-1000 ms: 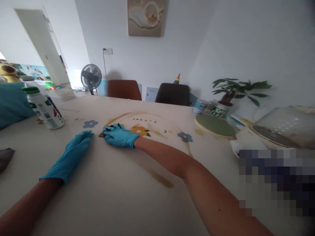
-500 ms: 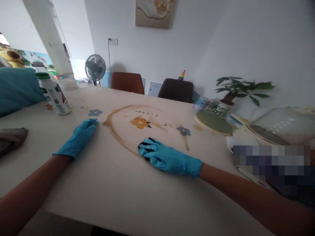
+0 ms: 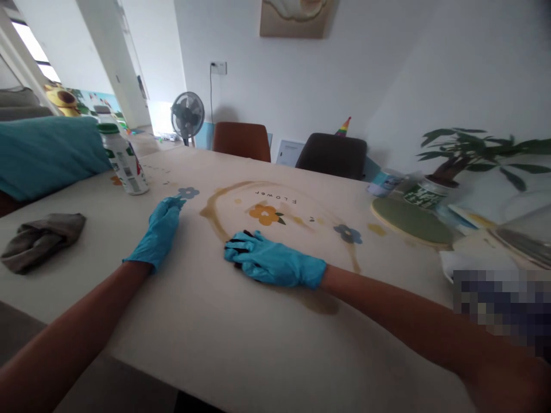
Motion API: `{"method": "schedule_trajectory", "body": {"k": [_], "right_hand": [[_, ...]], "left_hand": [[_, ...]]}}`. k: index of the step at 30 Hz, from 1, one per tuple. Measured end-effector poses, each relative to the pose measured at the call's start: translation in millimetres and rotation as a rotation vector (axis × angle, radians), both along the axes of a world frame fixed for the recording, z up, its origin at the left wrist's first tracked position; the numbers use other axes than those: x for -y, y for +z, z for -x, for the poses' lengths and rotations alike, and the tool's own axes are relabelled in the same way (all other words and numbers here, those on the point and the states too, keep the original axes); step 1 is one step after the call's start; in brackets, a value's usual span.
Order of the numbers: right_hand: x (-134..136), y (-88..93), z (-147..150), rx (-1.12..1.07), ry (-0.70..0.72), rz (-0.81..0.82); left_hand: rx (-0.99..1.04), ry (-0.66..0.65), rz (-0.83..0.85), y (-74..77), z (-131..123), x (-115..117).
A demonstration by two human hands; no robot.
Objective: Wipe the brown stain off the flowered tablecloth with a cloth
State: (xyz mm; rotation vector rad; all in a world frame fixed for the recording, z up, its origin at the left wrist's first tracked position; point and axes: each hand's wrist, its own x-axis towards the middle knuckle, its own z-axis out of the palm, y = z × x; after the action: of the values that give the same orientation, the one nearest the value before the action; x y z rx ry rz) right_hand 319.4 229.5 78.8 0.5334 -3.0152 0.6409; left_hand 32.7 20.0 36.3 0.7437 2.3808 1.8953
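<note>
My right hand [image 3: 275, 265] presses a dark pad [image 3: 238, 265] flat under spread fingers, beside the brown ring [image 3: 215, 221]; my left hand [image 3: 158, 234] lies open, holding nothing. Pushing hard may smear the stain wider on the bench [image 3: 241, 344].

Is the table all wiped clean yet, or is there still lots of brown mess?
Not yet. The right hand presses a dark thing, mostly hidden, on the tablecloth, beside a brown smear. The left hand lies flat. A brown ring still curves round the orange flower. The near cloth looks clean. The grey rag lies unused.
</note>
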Motion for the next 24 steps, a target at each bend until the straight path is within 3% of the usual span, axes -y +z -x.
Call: {"method": "schedule_trajectory", "body": {"k": [2, 7, 12, 18, 24], "right_hand": [[11, -3.2, 44, 0.016, -0.004, 0.011], [33, -5.1, 144, -0.045, -0.167, -0.105], [29, -0.9, 203, -0.098, -0.334, -0.160], [17, -5.6, 209, -0.139, -0.483, -0.196], [-15, -9.0, 146, -0.115, -0.495, -0.213]], "left_hand": [[0.025, 0.038, -0.047, 1.2, 2, -1], [0.078, 0.077, -0.120, 2.5, 7, 0], [0.078, 0.080, -0.132, 2.8, 5, 7], [0.081, 0.057, -0.104, 5.9, -5, 8], [0.065, 0.023, 0.003, 20.9, -25, 6]]}}
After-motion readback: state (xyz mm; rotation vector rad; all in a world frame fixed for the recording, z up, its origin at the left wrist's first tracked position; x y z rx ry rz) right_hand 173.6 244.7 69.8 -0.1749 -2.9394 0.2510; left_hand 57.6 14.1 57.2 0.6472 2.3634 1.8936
